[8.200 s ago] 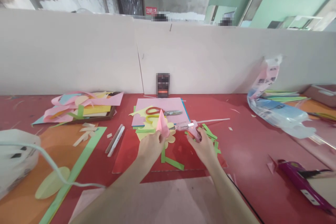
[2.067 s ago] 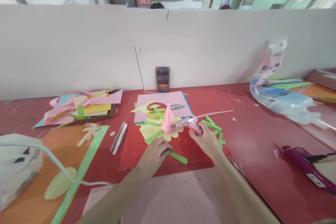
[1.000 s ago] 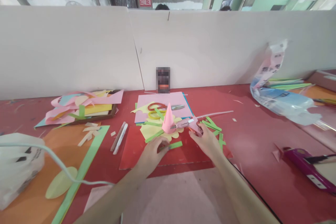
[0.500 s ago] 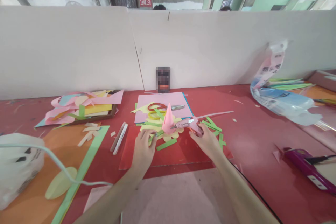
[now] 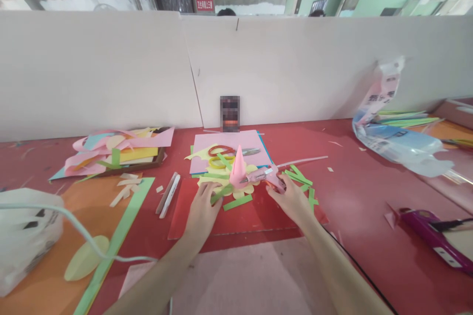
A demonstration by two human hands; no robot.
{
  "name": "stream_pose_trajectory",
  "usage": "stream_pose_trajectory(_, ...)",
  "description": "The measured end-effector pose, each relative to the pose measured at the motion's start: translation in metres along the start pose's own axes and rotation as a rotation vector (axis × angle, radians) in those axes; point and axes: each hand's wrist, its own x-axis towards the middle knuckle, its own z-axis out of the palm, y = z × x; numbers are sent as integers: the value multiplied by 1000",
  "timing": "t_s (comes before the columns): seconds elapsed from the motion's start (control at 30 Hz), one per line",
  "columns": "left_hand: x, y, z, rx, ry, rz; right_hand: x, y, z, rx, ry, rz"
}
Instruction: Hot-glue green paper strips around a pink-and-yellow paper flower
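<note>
A pink paper cone [image 5: 238,170] stands upright on a pale yellow petal-edged paper [image 5: 248,190] in front of me. My right hand [image 5: 290,192] is closed round the handle of a pink glue gun [image 5: 263,174]. The gun's nozzle points left, at the lower part of the cone; whether it touches is too small to tell. On the left, my left hand [image 5: 206,206] pinches a green paper strip [image 5: 222,193] whose far end reaches toward the cone's base. Another green strip [image 5: 237,202] lies on the red board [image 5: 236,221] just in front of the cone.
Behind the cone, scissors [image 5: 220,150] rest on pink paper sheets [image 5: 244,139]. More green strips [image 5: 295,174] lie right of my right hand. Pens [image 5: 170,196] and a tray of paper scraps [image 5: 121,150] are at left. A purple power strip [image 5: 432,236] sits at right.
The green strip in my left hand now slants up more toward the cone. The loose strip in front has shifted slightly right. My right hand and the glue gun have hardly moved.
</note>
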Motion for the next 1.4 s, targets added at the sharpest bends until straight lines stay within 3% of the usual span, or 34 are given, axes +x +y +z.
stream_pose_trajectory(0.4, 1, -2, 2, -120, -10, 73, -1, -2, 0, 37, 14, -6)
stream_pose_trajectory(0.63, -1, 2, -2, 290, 51, -23, 0, -2, -1, 22, 1, 9)
stream_pose_trajectory(0.77, -1, 0, -1, 356, 23, -36, -1, -3, -1, 20, -6, 6)
stream_pose_trajectory(1.17, 1, -3, 0, 210, -33, -37, 0, -1, 0, 26, 7, 1)
stream_pose_trajectory(1.4, 2, -5, 2, 10, -15, -11, 0, -1, 0, 7, 4, 8)
